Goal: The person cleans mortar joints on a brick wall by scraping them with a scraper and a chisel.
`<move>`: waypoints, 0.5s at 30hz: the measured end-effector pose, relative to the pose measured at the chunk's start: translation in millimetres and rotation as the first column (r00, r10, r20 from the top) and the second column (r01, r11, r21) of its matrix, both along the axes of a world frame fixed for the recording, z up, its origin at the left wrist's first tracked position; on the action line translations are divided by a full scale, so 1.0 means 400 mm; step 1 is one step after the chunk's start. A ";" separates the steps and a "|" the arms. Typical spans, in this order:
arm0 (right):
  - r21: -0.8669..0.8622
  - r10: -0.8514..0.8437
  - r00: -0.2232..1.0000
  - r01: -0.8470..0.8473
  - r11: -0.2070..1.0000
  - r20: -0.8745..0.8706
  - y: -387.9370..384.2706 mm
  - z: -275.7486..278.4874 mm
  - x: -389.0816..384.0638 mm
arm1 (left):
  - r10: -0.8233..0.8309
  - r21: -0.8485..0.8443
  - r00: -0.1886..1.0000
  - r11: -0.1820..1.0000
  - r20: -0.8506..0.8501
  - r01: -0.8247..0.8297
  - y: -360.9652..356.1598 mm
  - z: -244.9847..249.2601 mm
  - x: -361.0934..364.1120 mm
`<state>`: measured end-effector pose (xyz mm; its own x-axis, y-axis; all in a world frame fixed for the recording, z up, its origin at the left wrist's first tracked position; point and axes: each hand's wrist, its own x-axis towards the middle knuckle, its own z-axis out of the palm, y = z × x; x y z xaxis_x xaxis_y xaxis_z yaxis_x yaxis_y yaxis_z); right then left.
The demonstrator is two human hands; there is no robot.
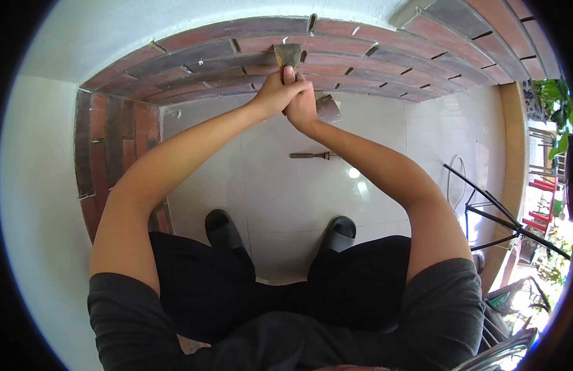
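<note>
Both my hands are wrapped together round the handle of a scraper (287, 54), whose flat, worn blade points up against the brick-tiled wall (255, 46). My left hand (271, 98) comes in from the left, and its fingers are closed over the grip. Crossing it from the other side, my right hand (303, 105) is closed too, with a thumb lying along the tool toward the blade. Most of the handle is hidden by my fingers. Small white flecks show on the tiles near the blade.
A reddish-brown tile piece (328, 109) lies on the glossy floor (274, 198) behind my right wrist. Below it lies a slim flat-bladed tool (310, 156), partly covered by my right forearm. A black folding stand (506, 222) and plants (554, 102) are off to the right.
</note>
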<state>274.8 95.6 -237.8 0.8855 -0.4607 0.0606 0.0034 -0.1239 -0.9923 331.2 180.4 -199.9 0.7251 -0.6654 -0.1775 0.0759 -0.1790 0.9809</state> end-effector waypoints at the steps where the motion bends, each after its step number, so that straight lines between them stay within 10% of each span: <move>1: -0.010 0.009 1.000 -0.008 1.000 0.015 -0.009 0.012 0.007 | -0.009 0.020 1.000 1.000 0.011 0.009 -0.007 0.019 0.011; 14: 0.281 0.062 0.977 -0.003 0.960 -0.202 0.042 0.016 -0.045 | -0.042 0.243 0.963 0.964 -0.266 0.110 0.034 0.030 -0.020; 15: 0.280 0.056 0.978 0.003 0.960 -0.200 0.039 0.025 -0.043 | -0.013 0.209 0.997 0.977 -0.073 0.028 0.027 0.007 -0.034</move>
